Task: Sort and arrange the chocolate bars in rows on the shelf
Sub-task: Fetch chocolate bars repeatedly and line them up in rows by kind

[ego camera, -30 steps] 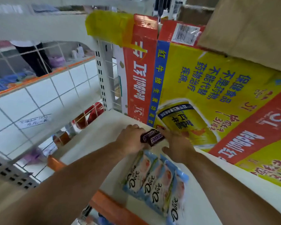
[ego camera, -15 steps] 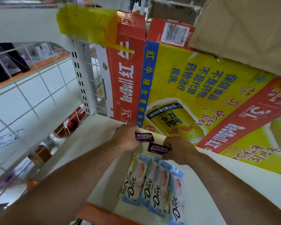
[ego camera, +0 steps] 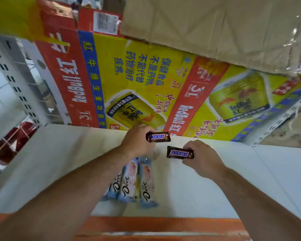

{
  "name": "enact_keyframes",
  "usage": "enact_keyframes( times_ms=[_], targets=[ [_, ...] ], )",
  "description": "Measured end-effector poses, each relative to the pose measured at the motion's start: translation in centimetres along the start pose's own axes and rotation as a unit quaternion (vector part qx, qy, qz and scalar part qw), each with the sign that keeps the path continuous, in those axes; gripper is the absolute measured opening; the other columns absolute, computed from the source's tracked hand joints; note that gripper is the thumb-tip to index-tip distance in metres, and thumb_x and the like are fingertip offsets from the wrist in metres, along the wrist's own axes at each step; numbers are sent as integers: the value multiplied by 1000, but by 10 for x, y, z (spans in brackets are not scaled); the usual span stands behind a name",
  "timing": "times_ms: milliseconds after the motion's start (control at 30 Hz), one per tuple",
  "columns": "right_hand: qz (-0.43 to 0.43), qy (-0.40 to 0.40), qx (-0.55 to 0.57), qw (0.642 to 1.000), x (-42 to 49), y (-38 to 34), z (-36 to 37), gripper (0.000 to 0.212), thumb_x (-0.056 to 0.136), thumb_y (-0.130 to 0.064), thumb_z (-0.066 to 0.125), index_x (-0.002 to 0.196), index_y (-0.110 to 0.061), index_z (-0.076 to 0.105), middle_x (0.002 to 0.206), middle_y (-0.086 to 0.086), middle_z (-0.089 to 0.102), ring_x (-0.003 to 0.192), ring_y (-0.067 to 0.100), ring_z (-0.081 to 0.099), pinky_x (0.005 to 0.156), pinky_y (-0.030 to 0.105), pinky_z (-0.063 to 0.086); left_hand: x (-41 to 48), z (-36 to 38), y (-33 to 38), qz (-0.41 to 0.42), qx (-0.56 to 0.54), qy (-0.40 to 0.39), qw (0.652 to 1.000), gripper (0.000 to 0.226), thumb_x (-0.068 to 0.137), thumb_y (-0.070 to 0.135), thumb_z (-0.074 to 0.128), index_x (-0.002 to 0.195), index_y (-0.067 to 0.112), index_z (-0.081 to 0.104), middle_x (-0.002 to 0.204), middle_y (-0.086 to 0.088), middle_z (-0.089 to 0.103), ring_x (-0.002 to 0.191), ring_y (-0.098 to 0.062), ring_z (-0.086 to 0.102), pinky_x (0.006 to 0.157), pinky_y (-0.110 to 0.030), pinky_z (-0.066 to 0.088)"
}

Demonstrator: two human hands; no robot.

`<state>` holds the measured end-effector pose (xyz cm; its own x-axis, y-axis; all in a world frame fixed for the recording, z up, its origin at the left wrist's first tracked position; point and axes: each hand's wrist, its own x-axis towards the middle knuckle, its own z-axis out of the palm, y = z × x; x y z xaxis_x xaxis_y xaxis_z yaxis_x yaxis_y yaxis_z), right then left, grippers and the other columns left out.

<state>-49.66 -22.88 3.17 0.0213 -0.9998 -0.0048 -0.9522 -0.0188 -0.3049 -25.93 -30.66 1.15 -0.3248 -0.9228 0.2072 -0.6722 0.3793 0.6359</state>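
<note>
While both arms reach over the white shelf (ego camera: 59, 153), the left hand (ego camera: 137, 141) pinches the first Snickers bar (ego camera: 158, 136) close to the Red Bull carton (ego camera: 137, 75) at the back. The right hand (ego camera: 202, 159) pinches the second Snickers bar (ego camera: 180, 153) just beside it. Three Dove bars (ego camera: 137, 181) lie side by side under the left wrist. An orange strip (ego camera: 163, 225) edges the shelf front. A slotted upright (ego camera: 16, 80) stands at the left, and a brown cardboard box (ego camera: 207, 23) sits above the carton.
</note>
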Motion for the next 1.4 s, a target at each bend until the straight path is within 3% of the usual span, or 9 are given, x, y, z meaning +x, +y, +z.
enact_keyframes(
  times_ms=[300,767,967,1400],
  targets=[
    [35,36,24,998,-103,121,-38,29,75,-31,71,101,-33,60,93,-10,52,82,13,54,70,29,43,-24,88,124,68,6,-26,997,38,74,26,73,111,27,65,108,8,61,103,-12,50,91,-27,41],
    [107,72,16,991,-268,353,-120,35,73,-30,75,106,-32,61,91,-10,51,84,18,59,68,33,47,-49,262,350,122,12,-62,990,35,75,27,73,109,27,66,95,3,56,96,-16,49,80,-26,37],
    [144,87,56,984,-277,419,-135,29,76,-24,73,103,-29,62,96,-7,54,81,17,58,71,41,50,-10,327,402,145,-16,-86,986,37,75,28,75,111,29,65,98,6,56,94,-11,49,79,-24,37],
    [213,70,53,973,-216,564,-172,34,73,-27,75,105,-31,63,96,-12,53,83,13,57,74,34,50,126,477,475,187,-47,-140,971,36,74,32,74,109,30,66,98,7,57,100,-12,46,77,-22,33]
  ],
)
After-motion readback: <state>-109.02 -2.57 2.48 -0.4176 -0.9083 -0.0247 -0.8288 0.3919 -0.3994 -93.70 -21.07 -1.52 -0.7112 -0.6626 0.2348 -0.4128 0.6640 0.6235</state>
